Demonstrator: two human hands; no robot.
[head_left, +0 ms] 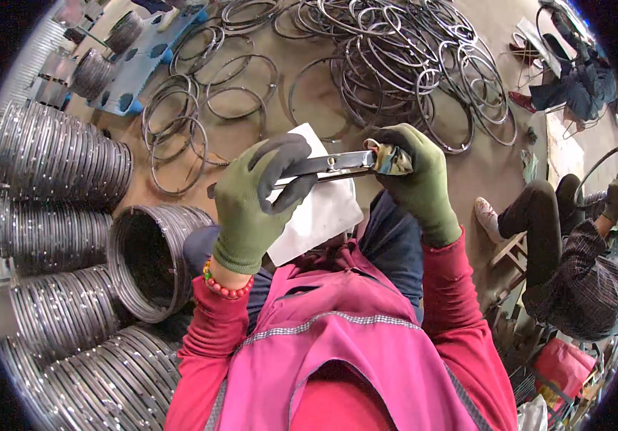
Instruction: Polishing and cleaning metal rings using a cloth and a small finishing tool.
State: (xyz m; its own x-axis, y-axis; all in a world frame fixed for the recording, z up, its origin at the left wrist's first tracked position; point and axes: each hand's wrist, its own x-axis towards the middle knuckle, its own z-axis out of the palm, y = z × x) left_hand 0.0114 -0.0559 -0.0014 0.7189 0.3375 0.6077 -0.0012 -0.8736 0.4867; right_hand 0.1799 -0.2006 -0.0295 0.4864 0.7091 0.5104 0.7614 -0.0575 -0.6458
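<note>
Both my hands wear green gloves with dark grey fingers and are raised in front of my lap. My left hand [259, 190] is closed around one side of a shiny silver-and-black rim [341, 163], which shows nearly edge-on. At the rim's other side, my right hand [417, 172] is closed on a bunched patterned cloth [393, 159], pressed against the metal. The rim's far side is mostly hidden by my fingers. Below it, a white sheet [323, 223] lies across my lap over the pink apron [338, 323].
Loose rims [388, 65] lie in a tangled heap ahead, with more rims [172, 115] to its left. Tall rim stacks [57, 158] stand at my left, one stack [154, 262] right beside my leg. A blue pallet [136, 72] lies beyond. A co-worker [575, 280] sits at the right, holding a rim.
</note>
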